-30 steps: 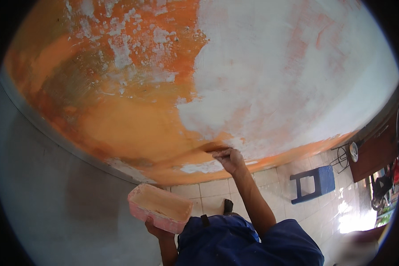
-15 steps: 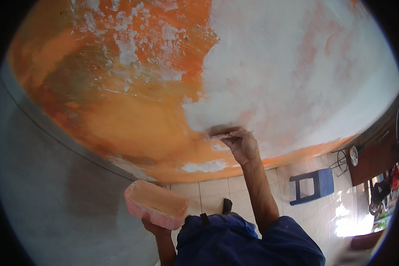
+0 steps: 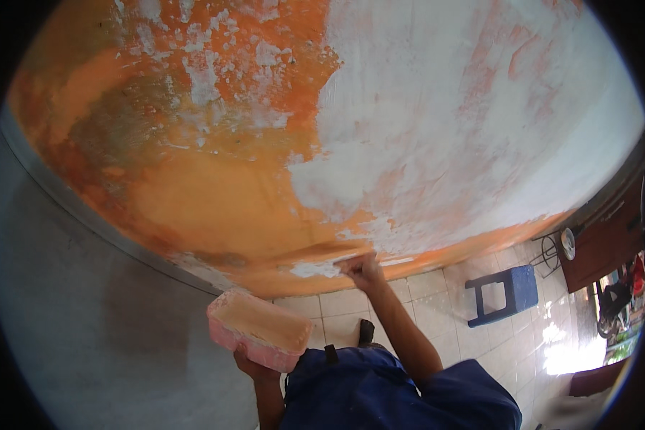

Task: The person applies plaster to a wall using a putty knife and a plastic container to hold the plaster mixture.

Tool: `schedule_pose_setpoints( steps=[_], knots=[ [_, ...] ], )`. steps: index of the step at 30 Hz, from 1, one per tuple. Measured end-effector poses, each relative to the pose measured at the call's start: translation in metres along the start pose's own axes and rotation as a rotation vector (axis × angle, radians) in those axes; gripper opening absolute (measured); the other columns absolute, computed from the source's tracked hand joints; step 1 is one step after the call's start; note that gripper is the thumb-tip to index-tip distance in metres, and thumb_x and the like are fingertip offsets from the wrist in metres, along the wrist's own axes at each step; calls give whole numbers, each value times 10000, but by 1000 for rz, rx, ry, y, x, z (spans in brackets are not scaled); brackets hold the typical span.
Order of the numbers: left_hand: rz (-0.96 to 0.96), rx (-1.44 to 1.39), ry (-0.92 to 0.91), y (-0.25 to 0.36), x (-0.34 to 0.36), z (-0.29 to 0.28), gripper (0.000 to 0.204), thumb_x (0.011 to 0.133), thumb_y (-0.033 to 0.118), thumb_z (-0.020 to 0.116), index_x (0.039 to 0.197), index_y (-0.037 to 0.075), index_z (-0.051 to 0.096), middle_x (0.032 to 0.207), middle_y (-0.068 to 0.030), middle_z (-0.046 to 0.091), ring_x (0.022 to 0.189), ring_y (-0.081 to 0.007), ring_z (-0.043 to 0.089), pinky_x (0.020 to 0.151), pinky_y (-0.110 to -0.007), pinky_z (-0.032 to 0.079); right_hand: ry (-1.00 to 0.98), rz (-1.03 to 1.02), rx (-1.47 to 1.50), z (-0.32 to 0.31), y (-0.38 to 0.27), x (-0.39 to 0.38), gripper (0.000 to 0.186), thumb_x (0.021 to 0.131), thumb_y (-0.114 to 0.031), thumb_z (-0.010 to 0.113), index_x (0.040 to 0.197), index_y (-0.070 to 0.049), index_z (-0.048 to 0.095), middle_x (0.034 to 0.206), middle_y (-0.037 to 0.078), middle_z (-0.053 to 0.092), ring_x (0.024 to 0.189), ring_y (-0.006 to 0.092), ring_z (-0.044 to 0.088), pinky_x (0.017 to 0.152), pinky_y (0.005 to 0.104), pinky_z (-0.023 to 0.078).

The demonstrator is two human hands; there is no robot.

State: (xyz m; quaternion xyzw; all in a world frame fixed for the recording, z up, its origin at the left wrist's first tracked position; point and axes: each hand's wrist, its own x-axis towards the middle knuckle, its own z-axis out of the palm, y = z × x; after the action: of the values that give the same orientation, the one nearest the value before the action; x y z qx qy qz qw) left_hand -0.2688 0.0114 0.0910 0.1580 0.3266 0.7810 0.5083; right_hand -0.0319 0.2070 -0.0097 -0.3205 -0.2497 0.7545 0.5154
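Note:
My left hand [image 3: 254, 367] grips a pink rectangular tub [image 3: 265, 356] from below and the side, its rim smeared with pale residue. The tub is held tilted, with its beige inside showing. Low on the wall [image 3: 215, 193], my right hand [image 3: 363, 272] is closed on a flat putty scraper, mostly hidden by the fingers and blurred. It works against a white putty patch [image 3: 315, 269] on the orange paint. White putty covers the wall's right side, with orange showing through in places; the left side is orange with scattered white flecks.
A blue plastic stool [image 3: 503, 295] lies on its side on the pale tiled floor [image 3: 437, 326] to the right. Beyond it are a metal stand [image 3: 547, 254] and a brown wooden table [image 3: 602, 251]. A grey wall [image 3: 86, 287] with a thin dark cable runs along the left.
My right hand has moved down and slightly left along the wall with the scraper, to the lower white patch. The tub in my left hand has shifted slightly right.

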Motion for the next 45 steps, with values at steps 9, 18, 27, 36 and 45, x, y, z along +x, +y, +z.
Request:
schedule_pose_setpoints(
  steps=[9, 18, 27, 36, 45],
  knots=[
    [19, -99, -14, 0, -1, -11, 752, 823, 488, 543, 1381, 63, 274, 1299, -141, 409, 1190, -314, 430, 963, -467, 406, 44, -130, 131, 113, -129, -12, 182, 791, 67, 385, 858, 93, 553, 873, 195, 616, 884, 339, 611, 838, 416, 531],
    [-14, -44, 40, 1, 3, -17, 750, 817, 492, 542, 1382, 74, 278, 1299, -138, 408, 1180, -313, 433, 961, -472, 403, 265, 32, 179, 100, -61, -94, 264, 711, 101, 470, 964, 54, 532, 863, 140, 599, 791, 266, 601, 771, 438, 528],
    [-24, -162, -28, 4, 9, -10, 752, 770, 426, 597, 1368, 69, 313, 1311, -134, 425, 1195, -319, 439, 981, -471, 394, -88, -82, 51, 105, -130, 11, 255, 767, 44, 369, 904, 121, 569, 971, 239, 610, 930, 354, 592, 773, 399, 523],
    [-58, -108, 22, 8, -1, -17, 765, 757, 414, 627, 1361, 55, 325, 1303, -138, 442, 1199, -329, 445, 982, -478, 398, 0, -299, 82, 123, -152, -40, 174, 754, 80, 449, 866, 95, 583, 901, 184, 615, 864, 309, 622, 784, 423, 525],
    [-98, -55, -32, 3, -6, -4, 746, 810, 509, 518, 1379, 87, 285, 1303, -140, 415, 1179, -322, 446, 950, -474, 421, 67, 5, 210, 104, -84, -147, 374, 747, 68, 542, 1120, 55, 536, 1012, 134, 630, 874, 230, 630, 790, 358, 530]
  ],
)
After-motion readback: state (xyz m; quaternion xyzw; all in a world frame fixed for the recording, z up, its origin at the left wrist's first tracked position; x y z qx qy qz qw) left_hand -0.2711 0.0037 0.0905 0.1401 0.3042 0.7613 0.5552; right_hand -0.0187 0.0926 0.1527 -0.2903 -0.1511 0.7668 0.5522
